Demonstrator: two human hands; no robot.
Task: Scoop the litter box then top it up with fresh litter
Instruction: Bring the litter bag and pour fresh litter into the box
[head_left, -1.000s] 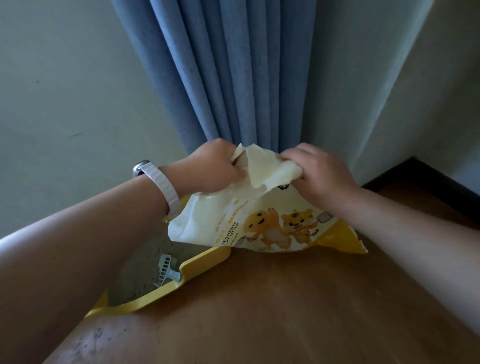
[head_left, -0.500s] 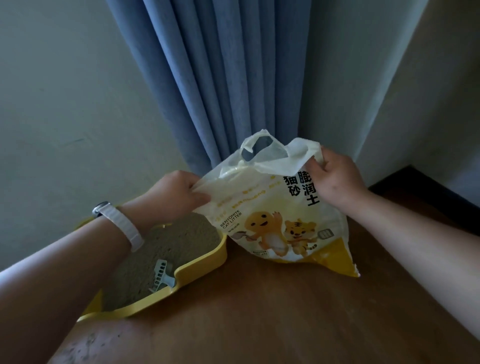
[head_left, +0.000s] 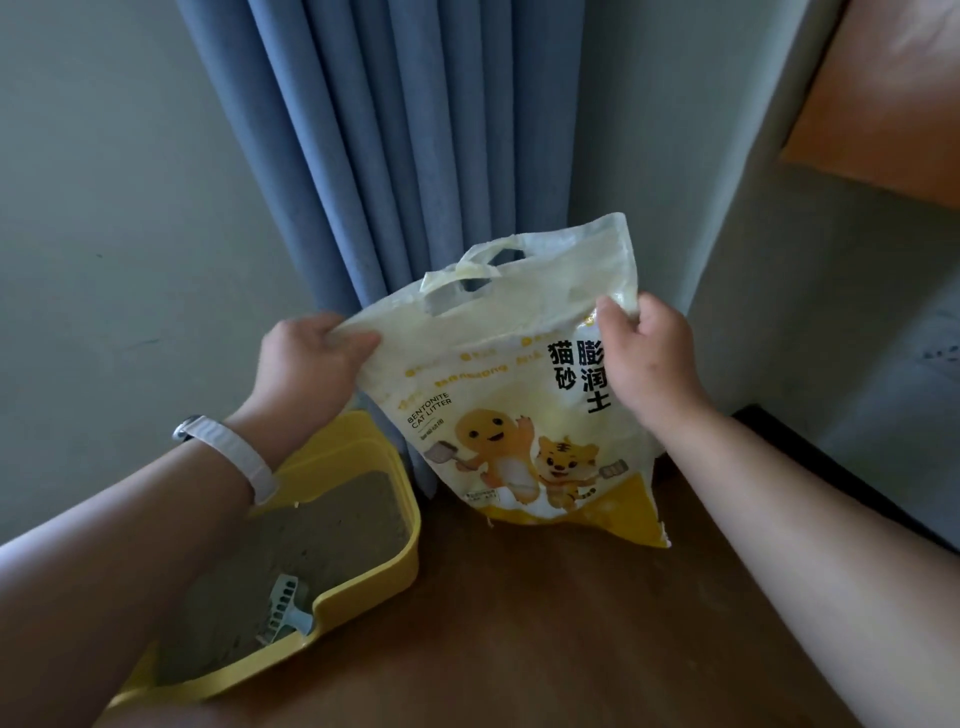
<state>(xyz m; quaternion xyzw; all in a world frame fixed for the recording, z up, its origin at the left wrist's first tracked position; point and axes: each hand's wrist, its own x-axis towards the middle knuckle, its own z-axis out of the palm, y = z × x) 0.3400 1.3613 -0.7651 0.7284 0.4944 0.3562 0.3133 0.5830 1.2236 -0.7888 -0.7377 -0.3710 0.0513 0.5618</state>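
Holds litter bag (head_left: 519, 415) upright at frame centre, lower edge down on wooden floor (head_left: 571, 649), in front of blue curtain (head_left: 415, 156) at 12 o'clock. Grips bag's upper edge at 9 o'clock with left hand (head_left: 306, 364), thumb on the front face. Pinches upper corner at 2 o'clock with right hand (head_left: 649, 358), fingers clenched round the plastic.

Finds pale cream, creased plastic, with a yellow band along the bottom and a cut-out carry handle at 12 o'clock. Reads "BENTONITE CAT LITTER" in small dark capitals at 9 o'clock on the front face. Reads large black characters "猫砂" and "膨润土" at 2 o'clock, beside the right hand. Notes two orange cartoon figures below, one a tiger cub, each with a grey scoop. Cannot read the smaller print beneath.

Locates yellow litter box (head_left: 395, 566) at 7 o'clock of the bag, just beside it, holding grey-brown litter (head_left: 322, 535), with pale slotted scoop (head_left: 285, 608) at its 6 o'clock end. Notes white wristband (head_left: 234, 457) on left wrist.
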